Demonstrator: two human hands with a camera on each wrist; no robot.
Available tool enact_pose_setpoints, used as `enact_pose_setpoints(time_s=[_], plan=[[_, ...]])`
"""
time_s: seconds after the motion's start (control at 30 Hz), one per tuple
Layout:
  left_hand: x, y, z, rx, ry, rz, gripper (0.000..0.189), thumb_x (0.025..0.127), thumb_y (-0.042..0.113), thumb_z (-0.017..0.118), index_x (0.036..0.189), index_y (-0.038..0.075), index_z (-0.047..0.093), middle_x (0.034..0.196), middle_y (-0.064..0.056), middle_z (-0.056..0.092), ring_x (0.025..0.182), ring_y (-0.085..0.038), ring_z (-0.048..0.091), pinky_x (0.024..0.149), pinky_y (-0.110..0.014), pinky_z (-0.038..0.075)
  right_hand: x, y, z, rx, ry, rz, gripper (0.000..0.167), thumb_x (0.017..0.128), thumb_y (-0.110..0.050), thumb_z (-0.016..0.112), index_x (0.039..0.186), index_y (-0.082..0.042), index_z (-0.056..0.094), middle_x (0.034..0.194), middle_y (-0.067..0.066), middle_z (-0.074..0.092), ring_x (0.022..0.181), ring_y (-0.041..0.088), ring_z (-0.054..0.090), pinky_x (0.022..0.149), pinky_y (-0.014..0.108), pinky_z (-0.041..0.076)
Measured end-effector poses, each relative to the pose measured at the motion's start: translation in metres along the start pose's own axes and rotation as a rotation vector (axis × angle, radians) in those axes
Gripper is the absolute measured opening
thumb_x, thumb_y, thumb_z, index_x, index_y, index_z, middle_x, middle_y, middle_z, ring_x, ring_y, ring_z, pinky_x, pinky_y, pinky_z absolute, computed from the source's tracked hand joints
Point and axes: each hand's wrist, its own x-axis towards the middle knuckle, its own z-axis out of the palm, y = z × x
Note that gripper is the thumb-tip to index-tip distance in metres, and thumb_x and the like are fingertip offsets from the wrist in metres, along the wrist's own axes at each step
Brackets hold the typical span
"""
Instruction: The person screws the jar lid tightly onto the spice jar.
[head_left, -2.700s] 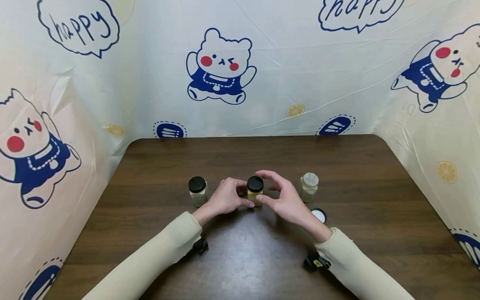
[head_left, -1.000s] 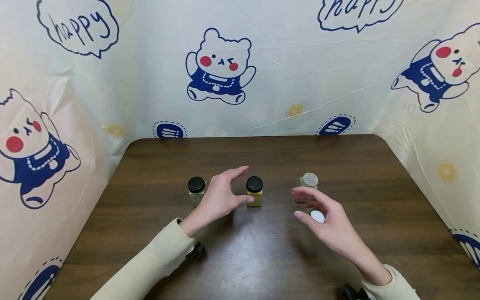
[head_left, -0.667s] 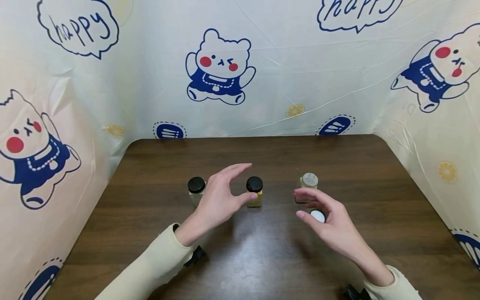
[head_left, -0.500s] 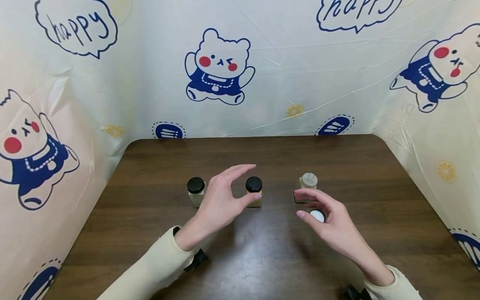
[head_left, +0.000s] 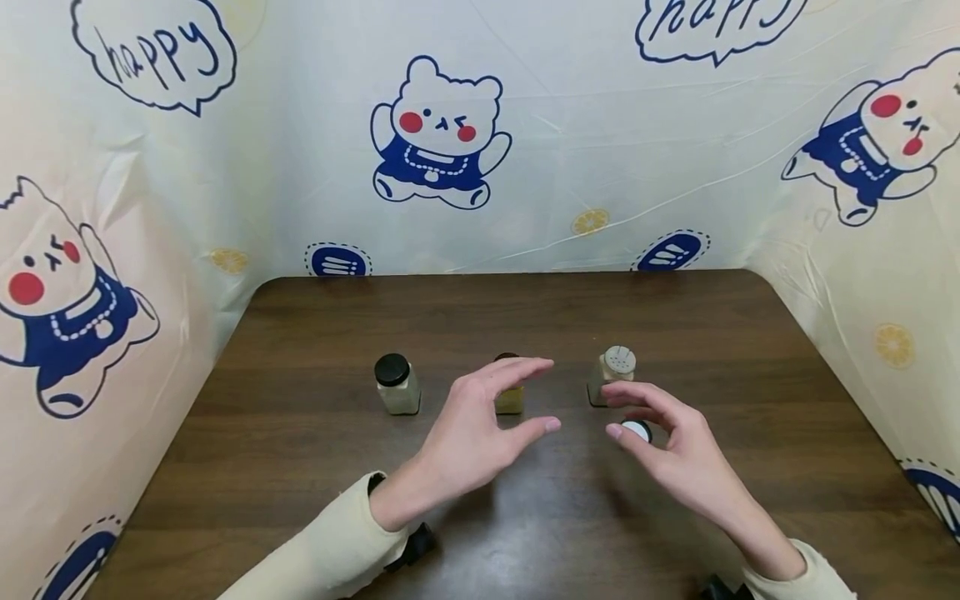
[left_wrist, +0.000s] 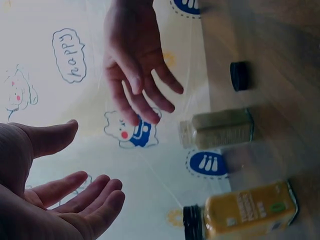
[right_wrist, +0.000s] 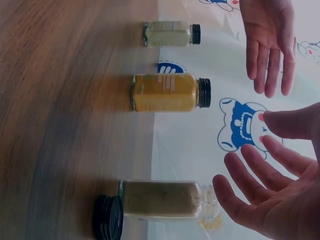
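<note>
My left hand [head_left: 472,429] hovers in front of the yellow spice jar [right_wrist: 165,92], fingers spread and nothing in its grasp; it partly hides that jar in the head view. To the right, my right hand [head_left: 686,442] hangs with thumb and fingers parted, also holding nothing. Its fingers are close to a spice jar with a bare perforated shaker top [head_left: 620,360]. Below those fingers, the black screw cap [head_left: 637,429] lies with its white inside facing up, partly covered by the hand in the head view. The yellow jar wears its black lid.
Another spice jar [head_left: 399,392], pale inside and black-lidded, stands upright at the left. All jars are on the dark wooden table [head_left: 322,317]. A printed cloth [head_left: 562,150] with bear drawings rises behind the table and along both sides.
Both hands have left the yellow jar they were touching. The right hand went right, toward the loose cap; the left most recently shifted right and nearer the body. The jars remain in place.
</note>
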Motion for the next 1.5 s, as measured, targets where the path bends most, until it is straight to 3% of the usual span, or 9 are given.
enact_pose_setpoints(time_s=[0.23,0.6,0.87,1.0,1.2,1.5], plan=[[-0.005,0.002,0.013,-0.005,-0.044,0.008,0.053,0.087,0.016,0.089,0.136,0.011,0.069,0.133,0.002,0.069,0.121,-0.011,0.064,0.099,-0.033,0.053,-0.003,0.001,-0.003,-0.005,-0.002,0.009,0.045,0.093,0.001,0.079,0.131,-0.021,0.07,0.119,-0.006,0.071,0.104,0.018,0.072,0.096,0.027,0.053],[-0.008,0.004,0.029,-0.032,-0.162,-0.076,0.053,0.091,0.019,0.086,0.14,0.013,0.067,0.137,0.002,0.067,0.124,-0.012,0.063,0.105,-0.034,0.049,-0.003,0.004,-0.008,0.006,0.007,0.006,0.042,0.093,0.004,0.077,0.128,-0.019,0.072,0.118,-0.003,0.071,0.099,0.019,0.073,0.092,0.024,0.054],[-0.011,-0.001,0.043,0.013,-0.235,-0.049,0.059,0.095,0.024,0.082,0.148,0.011,0.059,0.14,0.002,0.065,0.13,-0.011,0.059,0.107,-0.033,0.047,-0.004,0.008,-0.015,-0.031,0.03,0.023,0.04,0.093,0.003,0.078,0.127,-0.017,0.072,0.117,-0.002,0.072,0.095,0.019,0.072,0.087,0.024,0.055],[-0.01,-0.003,0.047,0.06,-0.26,-0.046,0.061,0.097,0.028,0.08,0.15,0.009,0.058,0.146,0.001,0.061,0.137,-0.013,0.054,0.11,-0.034,0.045,-0.004,0.012,-0.017,-0.048,0.058,0.016,0.037,0.092,0.005,0.078,0.124,-0.014,0.074,0.108,0.0,0.072,0.093,0.014,0.07,0.084,0.021,0.054],[-0.005,-0.008,0.054,0.061,-0.245,-0.067,0.067,0.096,0.03,0.08,0.154,0.011,0.051,0.14,0.002,0.064,0.133,-0.012,0.057,0.108,-0.034,0.047,-0.002,0.022,-0.023,-0.083,0.086,0.013,0.035,0.091,0.006,0.079,0.12,-0.013,0.076,0.1,0.004,0.07,0.095,0.012,0.064,0.082,0.018,0.053],[0.011,-0.019,0.065,0.04,-0.244,-0.145,0.07,0.098,0.029,0.078,0.157,0.008,0.047,0.138,-0.002,0.065,0.131,-0.017,0.059,0.107,-0.034,0.047,-0.001,0.033,-0.03,-0.146,0.021,0.056,0.036,0.092,0.0,0.08,0.124,-0.014,0.073,0.115,-0.002,0.07,0.097,0.013,0.066,0.08,0.021,0.055]])
